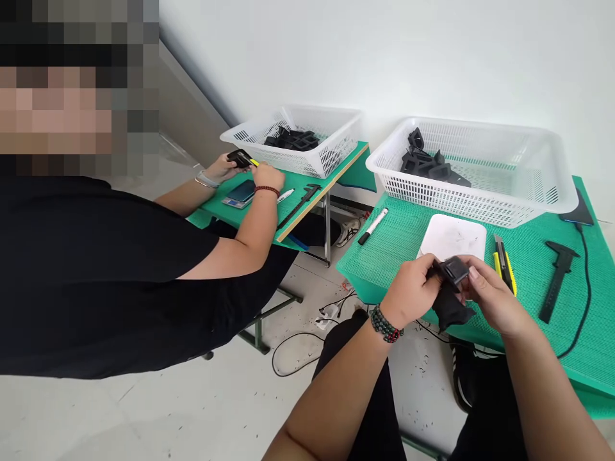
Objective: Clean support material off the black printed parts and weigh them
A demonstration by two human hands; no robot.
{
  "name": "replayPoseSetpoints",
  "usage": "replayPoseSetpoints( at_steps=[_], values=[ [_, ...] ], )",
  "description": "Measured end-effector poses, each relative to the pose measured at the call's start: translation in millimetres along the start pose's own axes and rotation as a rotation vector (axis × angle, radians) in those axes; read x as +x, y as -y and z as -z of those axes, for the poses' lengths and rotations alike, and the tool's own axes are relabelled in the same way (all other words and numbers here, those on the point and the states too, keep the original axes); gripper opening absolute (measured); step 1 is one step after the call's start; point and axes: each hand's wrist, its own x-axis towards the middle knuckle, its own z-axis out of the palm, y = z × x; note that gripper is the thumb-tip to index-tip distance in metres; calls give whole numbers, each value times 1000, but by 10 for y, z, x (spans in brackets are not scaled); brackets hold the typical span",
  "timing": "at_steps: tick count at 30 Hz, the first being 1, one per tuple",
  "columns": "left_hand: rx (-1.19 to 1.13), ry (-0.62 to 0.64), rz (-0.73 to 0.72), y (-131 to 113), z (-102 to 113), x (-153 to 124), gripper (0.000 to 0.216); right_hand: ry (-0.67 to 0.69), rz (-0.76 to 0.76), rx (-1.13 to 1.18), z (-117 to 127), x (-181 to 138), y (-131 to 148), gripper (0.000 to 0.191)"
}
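Note:
Both my hands hold a black moulded plastic part [454, 270] over the near edge of the green-covered table. My left hand [414, 285], with a beaded bracelet at the wrist, grips its left side. The fingers of my right hand [490, 291] close on its right side, the thumb near the top edge. Below the part hangs a dark, crumpled-looking piece [450, 310]; whether it belongs to the part I cannot tell. Just beyond my hands lies a white square scale or tray [455, 235]. A yellow utility knife [504, 264] is right of it, beside my right hand.
A white basket [461, 195] with black parts [425, 160] stands at the back. A marker [373, 226] lies left, a black caliper [557, 282] and cable [583, 288] right. At the left table [331, 173], a co-worker holds a black part [239, 157] and yellow tool. Cables [288, 371] cross the floor.

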Motion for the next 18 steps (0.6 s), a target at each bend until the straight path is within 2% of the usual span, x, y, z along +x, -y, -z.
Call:
replayPoseSetpoints(
  at_steps=[4,6,10,13,15,18],
  values=[
    [-185,164,48,-1,-79,15,30,-7,192,-96,-38,54,-8,45],
    [-220,176,71,-11,-104,5,37,-51,257,-125,-96,78,-22,44],
    [-128,33,103,-23,-99,-12,22,-232,307,-176,-274,84,-32,44],
    [-93,-114,74,-33,-90,-23,12,-255,288,-204,-372,75,-17,46],
    [-64,-184,17,-41,-97,-37,22,-207,268,-212,-394,79,-3,47],
    [-21,-230,-32,-51,-123,-60,53,-153,265,-186,-383,95,20,45]
  ],
)
